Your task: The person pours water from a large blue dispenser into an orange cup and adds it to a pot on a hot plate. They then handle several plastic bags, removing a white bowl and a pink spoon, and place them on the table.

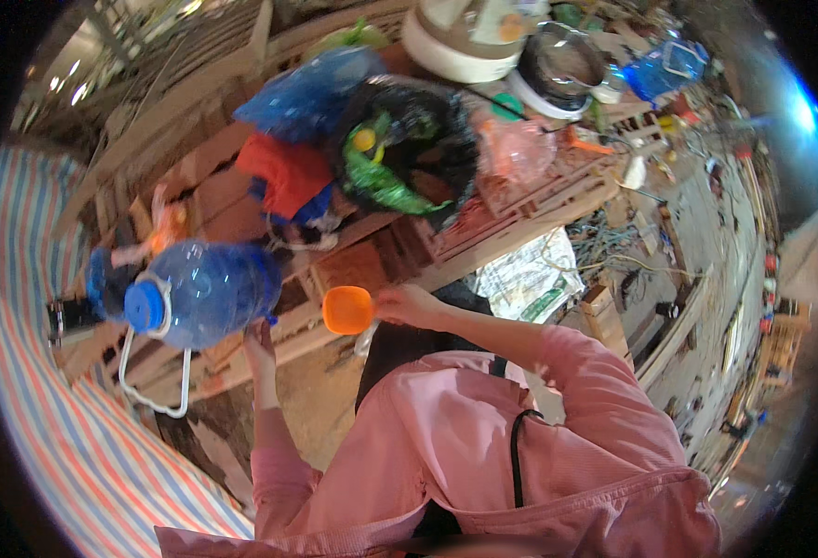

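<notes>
Blue water jug (218,290) — lying on its side on the wooden table (516,234), at your left, with the blue cap (146,306) pointing left and the base turned toward your body's midline. The white handle (186,383) hangs loose from the neck, so it appears to carry no load in this position. A small blue tap (272,319) sits low at the base end; this orientation probably keeps it on the near side, within reach.

Your left hand (260,352) is raised beneath the base end, at the tap. You cannot tell from this view whether its fingers are clamped or merely resting there.

Your right hand (411,307) holds the orange cup (347,310) by its right side, fingers closed on the edge. This side grip seems chosen to leave the mouth unobstructed — the cup is apart from the tap, just to its right.

Beyond the jug, the red cloth (283,177), blue bag (316,91) and black bag (446,166) occupy the table's far side, clear of both hands.
</notes>
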`<move>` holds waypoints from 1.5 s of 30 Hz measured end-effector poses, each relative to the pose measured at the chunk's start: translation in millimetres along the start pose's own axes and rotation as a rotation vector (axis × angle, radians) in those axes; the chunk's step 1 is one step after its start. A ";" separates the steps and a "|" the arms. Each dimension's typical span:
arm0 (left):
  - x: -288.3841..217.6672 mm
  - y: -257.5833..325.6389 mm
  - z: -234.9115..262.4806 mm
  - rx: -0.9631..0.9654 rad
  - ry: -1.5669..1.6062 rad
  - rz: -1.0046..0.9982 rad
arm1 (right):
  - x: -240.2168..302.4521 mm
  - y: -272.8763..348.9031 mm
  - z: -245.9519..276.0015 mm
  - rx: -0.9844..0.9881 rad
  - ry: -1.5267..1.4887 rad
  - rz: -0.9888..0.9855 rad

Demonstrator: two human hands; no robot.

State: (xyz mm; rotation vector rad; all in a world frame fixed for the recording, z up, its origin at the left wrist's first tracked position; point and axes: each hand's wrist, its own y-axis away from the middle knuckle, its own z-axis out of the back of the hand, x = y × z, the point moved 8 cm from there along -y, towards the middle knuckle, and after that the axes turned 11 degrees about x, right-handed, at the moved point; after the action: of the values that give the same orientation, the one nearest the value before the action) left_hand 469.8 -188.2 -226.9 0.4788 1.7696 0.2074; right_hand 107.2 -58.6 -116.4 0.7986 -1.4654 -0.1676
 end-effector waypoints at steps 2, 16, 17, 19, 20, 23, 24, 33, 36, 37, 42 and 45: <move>-13.5 8.5 -7.1 -0.014 -0.482 -0.109 | 7.5 53.4 40.4 -0.117 -0.074 0.032; 14.6 78.5 5.3 -0.334 -0.850 0.116 | 83.1 374.5 429.9 -1.157 0.277 0.145; 31.1 89.8 9.9 -0.400 -0.516 0.103 | 85.5 384.4 456.4 -1.232 0.371 0.058; 65.4 116.4 15.2 -0.659 0.242 -0.023 | 100.5 395.7 502.7 -1.278 0.599 0.003; 56.3 123.3 -2.2 -0.497 -0.344 0.029 | 106.8 399.7 523.8 -1.307 0.716 -0.055; 68.0 175.5 -56.1 -0.397 -1.351 0.197 | 117.6 393.5 575.6 -1.300 0.887 -0.088; 83.1 193.3 -69.7 -0.439 -1.288 0.249 | 118.5 389.8 590.6 -1.291 0.933 -0.123; 127.6 270.7 -189.5 -0.418 -1.216 0.514 | 129.5 354.3 649.5 -1.250 1.280 -0.053; 123.0 276.1 -205.2 -0.395 -1.165 0.550 | 131.8 350.4 654.2 -1.263 1.344 -0.024; 123.6 278.3 -205.9 -0.405 -1.163 0.596 | 133.1 349.3 655.4 -1.269 1.362 -0.013; 123.4 259.0 -214.1 -0.365 -1.038 0.479 | 139.5 345.7 657.9 -1.276 1.483 0.039; 124.7 247.0 -219.2 -0.333 -1.078 0.503 | 142.7 343.3 658.2 -1.273 1.533 0.072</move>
State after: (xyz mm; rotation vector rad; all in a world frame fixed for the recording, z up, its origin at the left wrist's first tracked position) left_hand 287.6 111.4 -186.1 0.6228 0.5308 0.4779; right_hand -602.5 -133.0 133.0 -0.2781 0.2176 -0.2824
